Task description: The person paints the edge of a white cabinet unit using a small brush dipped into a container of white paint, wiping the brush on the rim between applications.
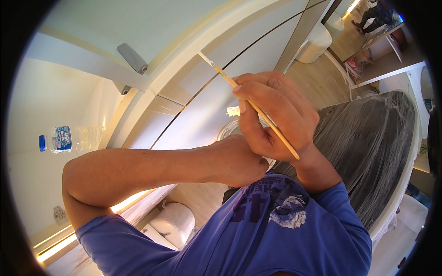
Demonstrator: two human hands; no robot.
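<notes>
Brush: a thin wooden-handled brush point(251, 105) is pinched in the right hand point(276, 115), fingers closed round the shaft, bristle tip raised toward the white panel point(258, 50) and its dark seam point(202, 87).
Container: a small clear-rimmed container point(229, 129) is seen partly behind the left hand point(239, 161), which is curled near it; whether it is actually gripped cannot be told.
Filler: a white dab point(233, 111) sits by the right thumb.
Technique: the brush is best loaded lightly and drawn along the seam in one steady pass, with the wrist braced.
Risk: drips could be shed onto the plastic-wrapped surface point(373, 138) below.
Surroundings: a water bottle point(69, 139) lies on the ledge at left.
</notes>
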